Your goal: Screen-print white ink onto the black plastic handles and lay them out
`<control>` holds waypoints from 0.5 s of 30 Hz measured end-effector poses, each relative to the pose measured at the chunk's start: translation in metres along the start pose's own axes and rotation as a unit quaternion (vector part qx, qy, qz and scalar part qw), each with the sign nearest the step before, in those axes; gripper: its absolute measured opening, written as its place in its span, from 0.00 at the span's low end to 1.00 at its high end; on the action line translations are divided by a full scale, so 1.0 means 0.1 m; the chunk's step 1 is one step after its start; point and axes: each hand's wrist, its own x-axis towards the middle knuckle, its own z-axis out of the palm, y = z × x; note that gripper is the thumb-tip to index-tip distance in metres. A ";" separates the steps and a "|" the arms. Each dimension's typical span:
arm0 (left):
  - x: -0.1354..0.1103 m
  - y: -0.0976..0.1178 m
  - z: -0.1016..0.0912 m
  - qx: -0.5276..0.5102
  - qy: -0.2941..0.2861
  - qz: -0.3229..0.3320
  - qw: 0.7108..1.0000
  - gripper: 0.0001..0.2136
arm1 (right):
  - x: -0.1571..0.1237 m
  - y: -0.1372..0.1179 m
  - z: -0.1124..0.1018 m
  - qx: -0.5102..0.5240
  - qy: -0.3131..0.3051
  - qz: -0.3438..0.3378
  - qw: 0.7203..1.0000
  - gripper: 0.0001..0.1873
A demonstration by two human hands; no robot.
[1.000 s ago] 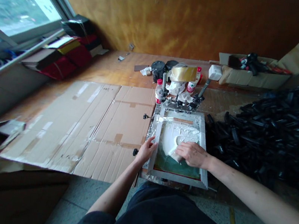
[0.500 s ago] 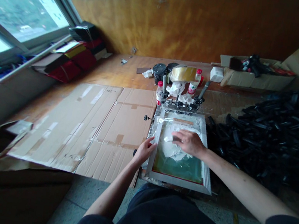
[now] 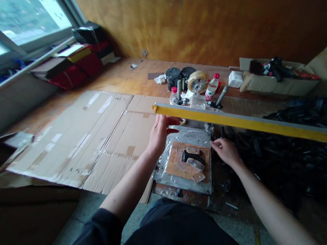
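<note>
The metal-edged screen frame (image 3: 244, 123) is swung up and shows edge-on as a long yellow and grey bar. My left hand (image 3: 159, 136) is below its left end, fingers apart, with the bar hiding the fingertips' upper side. I cannot tell whether it touches the frame. My right hand (image 3: 225, 150) is closed in a pinch at the right edge of the metal base plate (image 3: 192, 135); what it holds, if anything, is hidden. On the plate lies a brown board (image 3: 175, 163) carrying a black curved part (image 3: 192, 157) and small blocks.
Flattened cardboard (image 3: 87, 135) covers the bench at left. Behind the plate stand black tubs (image 3: 173, 76), a tape roll (image 3: 197, 82) and a red-capped bottle (image 3: 212, 87). A heap of black parts (image 3: 299, 169) fills the right, with an open carton (image 3: 274, 88) behind.
The frame has swung up off the plate, uncovering the board and black part. My right hand has left the white-smeared screen and moved to the plate's right edge. My left hand has risen.
</note>
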 end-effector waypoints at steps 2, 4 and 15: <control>-0.16 -0.17 0.05 -0.005 0.029 -0.034 0.999 0.27 | -0.24 -0.27 0.36 -0.073 -0.044 -0.051 0.995 0.15; -0.46 -0.44 0.09 0.014 -0.014 -0.159 0.987 0.28 | -0.41 -0.57 0.57 -0.130 -0.065 -0.051 0.988 0.11; -0.71 -1.08 -0.86 0.371 -0.040 -0.267 0.888 0.28 | -0.54 -0.36 0.15 -0.097 -0.065 -0.121 0.986 0.14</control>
